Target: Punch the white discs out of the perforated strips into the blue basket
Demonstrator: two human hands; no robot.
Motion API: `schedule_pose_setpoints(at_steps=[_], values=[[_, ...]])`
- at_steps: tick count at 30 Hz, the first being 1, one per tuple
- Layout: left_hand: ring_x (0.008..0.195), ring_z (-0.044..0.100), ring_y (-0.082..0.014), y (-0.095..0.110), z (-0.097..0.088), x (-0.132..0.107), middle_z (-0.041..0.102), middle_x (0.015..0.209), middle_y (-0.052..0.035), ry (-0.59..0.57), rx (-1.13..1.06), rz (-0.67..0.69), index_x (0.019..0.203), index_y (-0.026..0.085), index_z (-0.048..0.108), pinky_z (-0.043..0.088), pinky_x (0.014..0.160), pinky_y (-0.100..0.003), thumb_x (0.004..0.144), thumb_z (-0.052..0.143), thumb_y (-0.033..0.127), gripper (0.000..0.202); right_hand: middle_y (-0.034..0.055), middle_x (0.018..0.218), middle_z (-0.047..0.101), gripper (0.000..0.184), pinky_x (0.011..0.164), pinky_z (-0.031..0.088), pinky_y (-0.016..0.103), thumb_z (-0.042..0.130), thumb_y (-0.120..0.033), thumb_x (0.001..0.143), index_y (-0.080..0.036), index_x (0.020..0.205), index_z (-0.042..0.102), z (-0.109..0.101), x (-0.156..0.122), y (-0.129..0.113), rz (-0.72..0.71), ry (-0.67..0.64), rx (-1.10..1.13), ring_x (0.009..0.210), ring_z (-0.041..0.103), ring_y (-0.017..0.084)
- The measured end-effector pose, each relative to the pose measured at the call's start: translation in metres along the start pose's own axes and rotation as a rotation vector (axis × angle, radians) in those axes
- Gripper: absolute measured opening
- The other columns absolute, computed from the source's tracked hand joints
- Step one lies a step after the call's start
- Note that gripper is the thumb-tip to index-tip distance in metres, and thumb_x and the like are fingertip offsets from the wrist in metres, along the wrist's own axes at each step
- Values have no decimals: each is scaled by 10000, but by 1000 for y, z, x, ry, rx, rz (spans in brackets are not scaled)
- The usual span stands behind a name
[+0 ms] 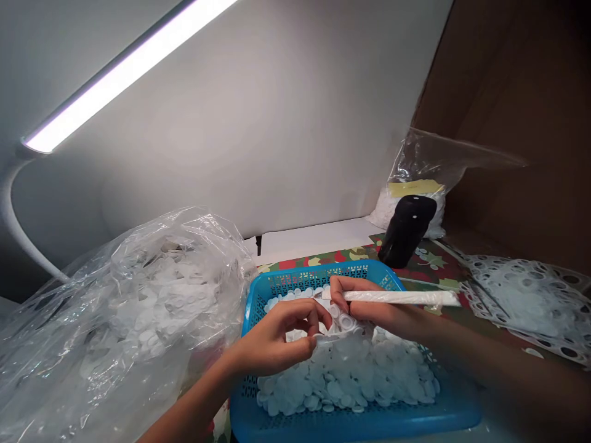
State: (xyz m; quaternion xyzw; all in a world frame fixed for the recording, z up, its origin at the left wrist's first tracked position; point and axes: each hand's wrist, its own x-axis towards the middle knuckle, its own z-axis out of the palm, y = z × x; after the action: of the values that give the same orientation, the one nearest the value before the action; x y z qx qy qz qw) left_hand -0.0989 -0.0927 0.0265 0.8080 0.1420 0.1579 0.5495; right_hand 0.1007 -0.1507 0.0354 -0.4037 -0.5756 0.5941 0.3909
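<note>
Over a blue plastic basket (258,307) filled with small white discs (341,375), my two hands work close together. My right hand (357,298) is closed around a slim tool with a white-wrapped handle (401,298); its thin tip points left, and its exact kind is unclear. Between the hands is a white plastic piece with round rings (346,323). My left hand (289,335) has its thumb and fingers curled in a pinch at the left edge of that piece. The right fingers also meet it, partly hidden behind the hand.
A clear plastic bag of white pieces (175,289) lies left. Behind the basket stands a black object (409,231) before another filled bag (388,206). White sheets with punched holes (530,301) are piled right. A lit lamp (129,74) hangs above.
</note>
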Motion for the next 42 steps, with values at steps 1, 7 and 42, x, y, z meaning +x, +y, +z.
schedule_pose_setpoints(at_steps=[1,7,42], values=[[901,519,-166,0,0,0,564,973,-53,-3,1,3,686,169,454,419,779,-268,752,463,71,119,-29,637,408,57,458,255,214,431,-147,730,-193,696,430,0,0,1,-2,0,1,532,353,89],[946,528,-167,1,-1,-1,565,1006,-56,-17,-12,-19,694,172,462,432,805,-269,758,456,64,125,-32,621,394,75,448,251,226,431,-136,737,-201,699,435,-1,1,5,-8,8,-2,519,356,88],[1010,513,-192,-4,-1,-1,522,1068,-69,-125,-238,64,585,157,393,368,991,-396,641,476,32,160,-60,559,360,73,393,238,163,443,-120,682,-185,682,411,-6,0,6,49,-53,195,453,305,61]])
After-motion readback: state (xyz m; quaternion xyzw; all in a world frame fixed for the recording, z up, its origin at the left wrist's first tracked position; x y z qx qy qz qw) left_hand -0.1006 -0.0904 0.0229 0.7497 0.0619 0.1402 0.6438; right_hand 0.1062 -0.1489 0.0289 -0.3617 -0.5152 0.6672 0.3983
